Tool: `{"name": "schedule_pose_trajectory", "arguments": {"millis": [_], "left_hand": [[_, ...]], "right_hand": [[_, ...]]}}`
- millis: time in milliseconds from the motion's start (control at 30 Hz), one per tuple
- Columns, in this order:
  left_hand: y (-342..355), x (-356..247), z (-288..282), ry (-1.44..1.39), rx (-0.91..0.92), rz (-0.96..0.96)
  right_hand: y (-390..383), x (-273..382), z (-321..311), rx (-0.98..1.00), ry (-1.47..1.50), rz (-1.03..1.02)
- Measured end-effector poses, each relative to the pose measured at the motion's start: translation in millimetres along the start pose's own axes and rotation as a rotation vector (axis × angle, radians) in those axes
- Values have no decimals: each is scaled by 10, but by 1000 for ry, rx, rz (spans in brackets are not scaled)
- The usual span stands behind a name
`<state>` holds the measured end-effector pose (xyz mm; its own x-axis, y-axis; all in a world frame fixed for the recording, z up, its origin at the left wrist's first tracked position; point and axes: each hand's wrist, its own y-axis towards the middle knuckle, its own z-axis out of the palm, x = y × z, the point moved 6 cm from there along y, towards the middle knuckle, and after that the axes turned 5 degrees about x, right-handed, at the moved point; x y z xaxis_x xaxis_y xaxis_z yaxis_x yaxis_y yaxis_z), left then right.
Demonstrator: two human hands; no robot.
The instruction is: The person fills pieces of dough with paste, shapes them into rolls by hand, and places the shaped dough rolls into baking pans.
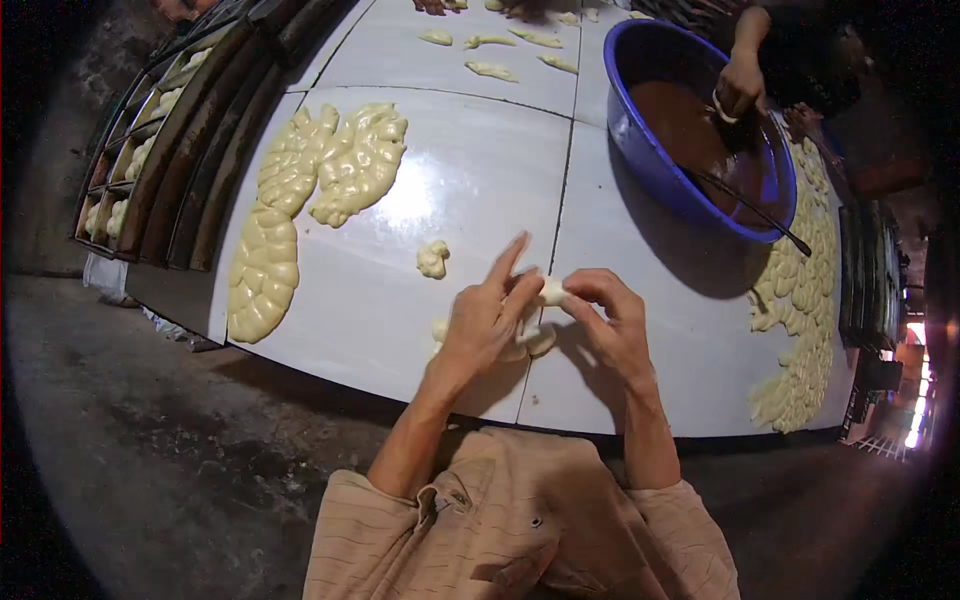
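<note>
A small pale piece of dough (552, 291) is held between my two hands above the white tabletop. My left hand (484, 318) grips its left end, one finger stretched up and away. At the other end, my right hand (612, 318) pinches it with thumb and curled fingers. Below them lie more dough pieces (540, 341), partly hidden by my left hand. A lone lumpy bit of dough (432, 259) rests to the left of my hands.
Large scored dough slabs (263, 272) lie at left, near a stack of wooden trays (150, 160). A blue basin (625, 125) of brown liquid stands at right, with another person's hand (740, 85) over it. Many shaped dough pieces (800, 330) cover the right edge. Several dough strips (490, 72) lie farther back.
</note>
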<state>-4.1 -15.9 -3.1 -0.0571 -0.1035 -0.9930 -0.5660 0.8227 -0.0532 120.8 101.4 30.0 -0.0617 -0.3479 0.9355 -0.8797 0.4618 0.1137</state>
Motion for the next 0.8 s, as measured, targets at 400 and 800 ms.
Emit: {"name": "schedule_pose_trajectory", "arguments": {"millis": [400, 800], "left_hand": [[-450, 199, 44, 825, 289, 194], [-746, 119, -600, 948, 259, 149]], "right_hand": [[-168, -273, 301, 424, -222, 254], [-286, -248, 295, 422, -710, -299]]}}
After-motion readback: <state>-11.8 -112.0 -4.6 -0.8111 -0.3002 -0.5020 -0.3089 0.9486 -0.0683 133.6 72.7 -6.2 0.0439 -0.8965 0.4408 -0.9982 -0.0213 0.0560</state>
